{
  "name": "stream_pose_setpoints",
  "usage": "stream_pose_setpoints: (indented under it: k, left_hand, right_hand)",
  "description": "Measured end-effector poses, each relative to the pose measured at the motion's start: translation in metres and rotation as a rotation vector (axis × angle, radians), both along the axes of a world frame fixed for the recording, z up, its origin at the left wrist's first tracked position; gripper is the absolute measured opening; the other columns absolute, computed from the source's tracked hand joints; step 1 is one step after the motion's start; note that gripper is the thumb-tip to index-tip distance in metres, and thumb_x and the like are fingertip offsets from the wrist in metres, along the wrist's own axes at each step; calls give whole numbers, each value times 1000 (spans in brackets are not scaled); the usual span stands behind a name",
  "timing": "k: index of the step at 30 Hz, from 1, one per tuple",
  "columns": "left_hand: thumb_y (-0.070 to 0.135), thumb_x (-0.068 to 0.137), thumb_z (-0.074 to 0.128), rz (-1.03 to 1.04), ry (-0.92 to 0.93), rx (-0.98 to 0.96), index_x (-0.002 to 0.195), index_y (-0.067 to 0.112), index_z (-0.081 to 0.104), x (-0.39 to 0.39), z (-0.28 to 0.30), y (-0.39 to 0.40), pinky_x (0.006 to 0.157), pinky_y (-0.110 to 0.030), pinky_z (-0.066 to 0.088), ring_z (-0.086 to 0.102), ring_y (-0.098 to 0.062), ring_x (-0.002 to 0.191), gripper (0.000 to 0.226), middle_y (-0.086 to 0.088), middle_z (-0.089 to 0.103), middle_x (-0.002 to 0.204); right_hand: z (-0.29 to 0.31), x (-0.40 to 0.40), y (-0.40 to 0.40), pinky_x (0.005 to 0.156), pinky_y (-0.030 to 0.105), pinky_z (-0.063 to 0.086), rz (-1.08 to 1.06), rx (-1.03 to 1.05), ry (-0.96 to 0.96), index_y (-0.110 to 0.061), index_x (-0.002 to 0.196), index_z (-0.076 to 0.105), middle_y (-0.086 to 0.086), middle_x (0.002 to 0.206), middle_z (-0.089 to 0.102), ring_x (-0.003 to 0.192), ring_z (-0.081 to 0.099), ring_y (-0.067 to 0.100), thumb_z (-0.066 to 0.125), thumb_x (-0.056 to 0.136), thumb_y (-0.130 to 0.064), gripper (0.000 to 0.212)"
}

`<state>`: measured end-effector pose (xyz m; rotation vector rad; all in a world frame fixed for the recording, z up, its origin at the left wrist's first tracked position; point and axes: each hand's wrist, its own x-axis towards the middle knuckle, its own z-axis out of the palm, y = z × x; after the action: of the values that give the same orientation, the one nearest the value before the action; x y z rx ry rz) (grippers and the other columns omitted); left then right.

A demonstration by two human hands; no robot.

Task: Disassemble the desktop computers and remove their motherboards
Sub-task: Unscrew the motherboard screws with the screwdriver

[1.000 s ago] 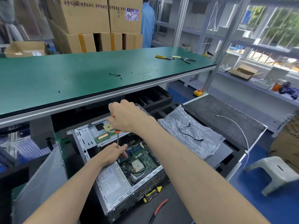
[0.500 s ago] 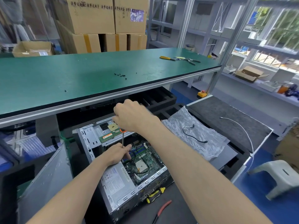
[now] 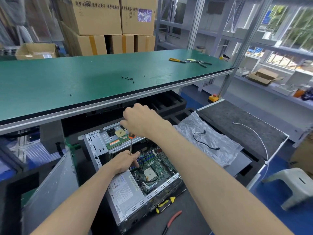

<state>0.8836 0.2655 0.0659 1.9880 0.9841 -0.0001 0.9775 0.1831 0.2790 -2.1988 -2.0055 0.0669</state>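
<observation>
Your right hand [image 3: 141, 120] is closed around the orange handle of the screwdriver [image 3: 131, 144], and the thin shaft goes straight down from it into the open computer case [image 3: 128, 197]. Your left hand [image 3: 124, 162] is just below, with its fingers pinched around the lower shaft to guide the tip; the tip itself is hidden behind this hand, so the screw cannot be seen.

The motherboard [image 3: 156, 167] lies flat on the bottom of the case, just to the right of your left hand, and it is not yet out. Black cables cross over it near the socket.

I judge the board to be light and thin but fragile. It will bend a little and can crack, and the small parts on it break easily. When all screws are out, take it by its bare edges with both hands, not by the socket or the slots. Free the cables first, because they may pull the board back.

The power supply [image 3: 125, 190] sits under your left wrist and looks heavy and stiff.
</observation>
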Motion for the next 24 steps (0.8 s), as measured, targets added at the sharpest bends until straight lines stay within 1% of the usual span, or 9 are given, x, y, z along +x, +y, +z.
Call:
stream_pose_setpoints:
  k: [3,7,10,12,14,17,20,22,24]
  left_hand:
    - [59,100,40,-4,10,11,70,21,81,-1,0,0,100,-37,43,60,-8,98,63,6,62,106]
    - [60,100,39,-22,29,10,69,23,81,0,2,0,101,-37,42,60,-9,101,63,4,65,108]
    - [60,100,40,-32,38,14,68,25,80,0,3,0,99,-35,42,61,-9,99,62,4,67,107]
    - [60,99,41,-36,47,2,67,24,80,1,3,1,100,-36,42,63,-10,97,62,3,68,105]
    - [61,99,42,-33,64,2,67,24,80,0,3,1,101,-38,43,64,-12,98,61,1,68,105]
    - [60,99,43,-29,77,27,66,24,80,0,4,0,95,-35,43,62,-11,96,62,0,64,107]
    - [59,99,43,-20,87,50,66,23,80,-1,8,-3,82,-30,39,59,-11,93,62,1,60,105]
    - [59,99,43,-28,96,51,67,24,80,-1,11,-4,87,-31,38,57,-11,98,61,2,56,109]
    - [58,99,44,-37,118,63,67,25,80,-1,14,-5,94,-34,38,55,-10,100,59,5,53,110]
  right_hand:
    - [2,3,3,69,33,39,106,-71,57,-16,90,53,7,91,53,91,57,32,52,94,-16,4]
    - [11,14,-9,55,18,35,209,-102,207,-18,90,67,-3,89,60,73,52,5,58,80,0,23]
    - [4,14,-12,62,27,38,139,-2,201,-18,90,66,-4,83,58,74,53,16,64,86,-21,6]
    - [-1,11,-9,64,33,37,1,49,24,-16,90,62,0,80,49,75,49,24,57,95,-45,30]
    - [-2,9,-5,65,35,37,-27,45,-20,-14,95,60,2,81,46,76,47,27,52,100,-40,28]
    - [2,12,-4,67,30,37,98,-15,58,-13,102,63,3,95,59,84,51,21,56,94,-15,11]
    - [9,16,-12,57,18,33,179,-61,169,-14,109,67,-13,85,50,75,45,4,62,82,-4,29]
    - [8,14,-14,60,22,37,152,-32,194,-15,105,67,-11,84,51,77,50,7,64,81,-11,24]
    - [5,12,-11,67,32,39,39,12,115,-16,100,64,0,89,53,81,52,23,61,90,-32,19]
